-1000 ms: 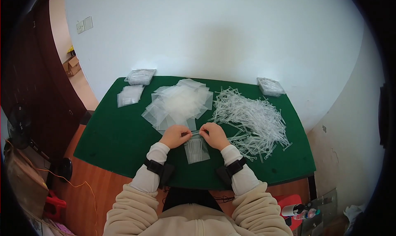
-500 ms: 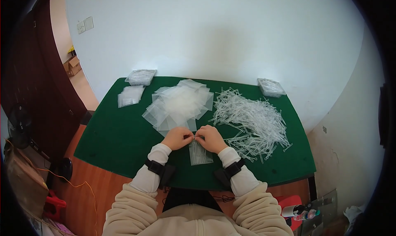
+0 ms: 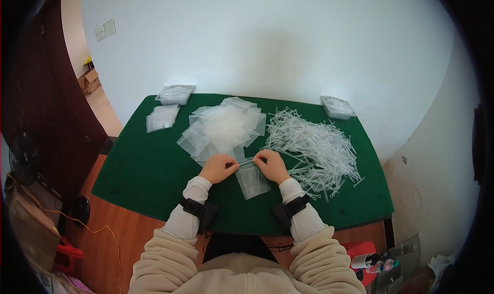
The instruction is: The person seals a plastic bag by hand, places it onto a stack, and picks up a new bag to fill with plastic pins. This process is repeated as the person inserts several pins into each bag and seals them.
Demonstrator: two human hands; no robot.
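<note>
Both hands pinch the top edge of a small clear plastic bag (image 3: 252,184), one at each upper corner. Several thin clear sticks lie side by side inside the bag. My left hand (image 3: 219,168) grips its left corner between thumb and fingers, and my right hand (image 3: 272,166) grips the right one. Just beyond them spreads a heap of flat clear bags (image 3: 226,127). To the right of my right hand is a big loose pile of thin clear plastic sticks (image 3: 314,147), some with small rings at their ends.
The green-covered table (image 3: 144,175) stands against a white wall. At its back left are a bundle of filled bags (image 3: 175,94) and a small stack of bags (image 3: 163,118); another bundle (image 3: 338,108) sits back right. Bottles (image 3: 381,263) lie on a red stool below right.
My hands have moved apart along the bag's top edge, my right hand going right and slightly away. The bag's top is now stretched out and its lower end has swung rightward.
</note>
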